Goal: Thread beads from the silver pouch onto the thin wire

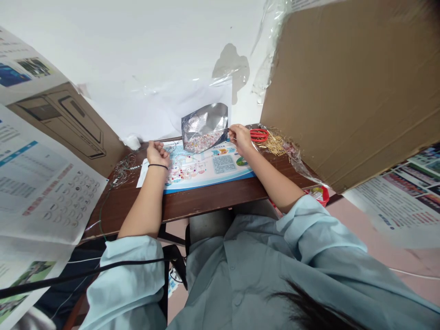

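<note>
Across the desk (pixel 206 204), my right hand (pixel 240 140) pinches the foil bag (pixel 204 123) at its edge; my left hand (pixel 158 154) lies curled, loosely closed, on the printed mat (pixel 223 165).

Left hand (pixel 158 154) curled loosely, knuckles up; right hand (pixel 240 140) angled inward, fingers (pixel 232 133) pinched together.

Whether anything is held in the left hand (pixel 158 155) cannot be told, because it is hidden by the curled fingers (pixel 154 149). The beads (pixel 202 143) inside the foil pouch (pixel 205 120) are too small to be counted, and the thin thing (pixel 225 133) at the right hand (pixel 240 140) is hardly seen.
</note>
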### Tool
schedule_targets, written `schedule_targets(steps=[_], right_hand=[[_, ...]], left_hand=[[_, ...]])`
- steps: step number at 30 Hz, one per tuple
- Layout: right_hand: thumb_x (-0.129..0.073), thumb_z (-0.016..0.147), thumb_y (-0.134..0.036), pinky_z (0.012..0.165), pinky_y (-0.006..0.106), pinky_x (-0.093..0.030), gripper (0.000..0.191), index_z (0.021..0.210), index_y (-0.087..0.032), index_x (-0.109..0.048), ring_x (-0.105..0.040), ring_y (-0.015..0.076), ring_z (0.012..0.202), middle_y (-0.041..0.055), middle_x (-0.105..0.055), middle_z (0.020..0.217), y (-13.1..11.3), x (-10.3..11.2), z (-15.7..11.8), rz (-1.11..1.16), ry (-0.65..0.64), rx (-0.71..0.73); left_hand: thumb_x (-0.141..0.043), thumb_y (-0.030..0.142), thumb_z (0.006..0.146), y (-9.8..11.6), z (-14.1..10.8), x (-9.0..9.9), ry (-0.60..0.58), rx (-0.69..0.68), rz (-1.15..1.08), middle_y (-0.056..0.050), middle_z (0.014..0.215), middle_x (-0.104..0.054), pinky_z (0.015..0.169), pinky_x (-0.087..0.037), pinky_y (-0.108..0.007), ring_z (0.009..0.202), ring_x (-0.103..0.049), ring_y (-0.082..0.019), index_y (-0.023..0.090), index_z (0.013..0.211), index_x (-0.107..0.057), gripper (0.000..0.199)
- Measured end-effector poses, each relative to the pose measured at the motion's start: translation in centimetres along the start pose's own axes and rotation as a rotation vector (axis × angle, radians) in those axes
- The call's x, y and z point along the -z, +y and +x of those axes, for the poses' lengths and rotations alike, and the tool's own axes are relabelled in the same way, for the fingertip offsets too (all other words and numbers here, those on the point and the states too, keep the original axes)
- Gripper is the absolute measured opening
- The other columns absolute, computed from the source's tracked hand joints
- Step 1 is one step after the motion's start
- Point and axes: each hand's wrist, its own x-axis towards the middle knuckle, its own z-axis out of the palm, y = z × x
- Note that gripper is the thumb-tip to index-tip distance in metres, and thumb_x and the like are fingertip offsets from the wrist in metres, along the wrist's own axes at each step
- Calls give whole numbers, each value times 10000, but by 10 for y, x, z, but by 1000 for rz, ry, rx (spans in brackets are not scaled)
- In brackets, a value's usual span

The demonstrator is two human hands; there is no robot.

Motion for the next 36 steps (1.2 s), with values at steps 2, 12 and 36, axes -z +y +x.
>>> schedule_targets(steps=[2,12,36], right_hand=[[-516,827,-76,437,195,-228,202,659,-188,-508,-341,49,465,-56,-502,588,4,0,-1,-68,-25,14],[-626,764,-269,595,237,-378,97,726,-190,-582,-472,106,594,-50,-539,607,21,-15,-24,-528,-479,310],[-478,903,-160,687,305,-364,206,961,-180,-675,-581,226,807,106,-709,951,1,16,-4,-1390,-188,413]], left_hand=[[-537,566,926,-1,-2,-1,-94,-50,-54,13,674,-581,419,-232,-212,443,-253,-53,228,905,-604,345],[-623,520,874,-46,-69,-35,-871,-464,597,-83,1024,-735,658,-452,-265,756,-588,-158,212,1337,-624,557],[-479,132,849,-25,-52,-34,-238,-361,302,44,538,-374,511,-279,-220,494,-327,-87,190,654,-504,205]])
